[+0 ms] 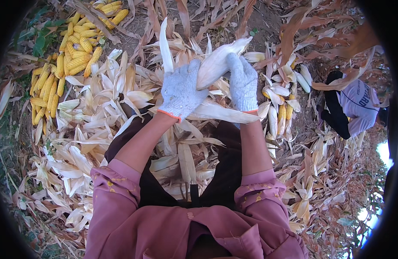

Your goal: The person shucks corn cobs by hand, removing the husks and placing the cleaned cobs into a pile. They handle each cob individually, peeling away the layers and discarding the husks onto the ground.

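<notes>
My left hand, in a grey knitted glove with an orange cuff edge, is closed around the lower end of an ear of corn in its pale dry husk. Toward the ear's upper end, my right hand, gloved alike, grips the husk with thumb and fingers. The ear slants up to the right between both hands, its kernels hidden. One long husk strip sticks up behind my left hand. Another loose husk leaf stretches below the hands, across to my right wrist.
Husked yellow corn cobs lie heaped at the upper left. Loose dry husks cover the ground around my legs. Several ears, some partly husked, lie to the right. Beyond them is another person. Dry corn leaves hang at the upper right.
</notes>
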`<state>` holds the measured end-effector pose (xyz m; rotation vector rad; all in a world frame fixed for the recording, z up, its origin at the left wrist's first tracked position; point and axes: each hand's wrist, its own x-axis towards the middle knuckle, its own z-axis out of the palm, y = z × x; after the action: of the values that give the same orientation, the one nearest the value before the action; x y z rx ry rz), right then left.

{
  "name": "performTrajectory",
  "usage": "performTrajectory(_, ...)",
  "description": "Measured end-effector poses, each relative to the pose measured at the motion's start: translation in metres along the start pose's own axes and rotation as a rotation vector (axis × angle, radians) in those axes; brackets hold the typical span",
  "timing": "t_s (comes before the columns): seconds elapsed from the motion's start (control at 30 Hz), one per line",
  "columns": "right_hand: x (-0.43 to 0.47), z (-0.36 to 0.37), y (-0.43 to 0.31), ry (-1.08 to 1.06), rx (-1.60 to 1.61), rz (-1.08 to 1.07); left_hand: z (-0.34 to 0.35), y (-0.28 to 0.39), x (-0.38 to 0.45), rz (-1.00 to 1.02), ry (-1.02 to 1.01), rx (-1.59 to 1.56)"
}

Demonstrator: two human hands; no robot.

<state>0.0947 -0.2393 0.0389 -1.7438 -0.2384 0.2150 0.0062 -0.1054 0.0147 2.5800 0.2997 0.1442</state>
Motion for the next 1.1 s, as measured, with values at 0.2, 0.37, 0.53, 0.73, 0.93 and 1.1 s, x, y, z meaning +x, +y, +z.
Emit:
performTrajectory(0.2,-0.002,-0.006,0.007,0.018,-0.076,-0.044,0.002,-0.002,-0.001,0.022,0.013,-0.030)
performTrajectory(0.37,-0.002,-0.004,0.003,0.059,0.028,0.030,0.000,-0.001,0.000,0.011,-0.014,-0.075)
performTrajectory(0.53,0.004,-0.008,0.009,0.047,0.014,0.079,0.001,-0.002,0.000,0.017,0.001,-0.161)
performTrajectory(0.73,0.011,-0.011,0.011,0.013,0.331,0.191,-0.001,-0.005,0.001,0.028,0.010,-0.160)
performTrajectory(0.93,0.014,-0.015,0.019,0.028,0.267,0.194,0.000,-0.003,0.000,0.054,0.023,-0.137)
performTrajectory(1.1,0.017,-0.014,0.033,0.077,0.354,0.265,0.000,-0.003,-0.001,0.082,0.067,-0.129)
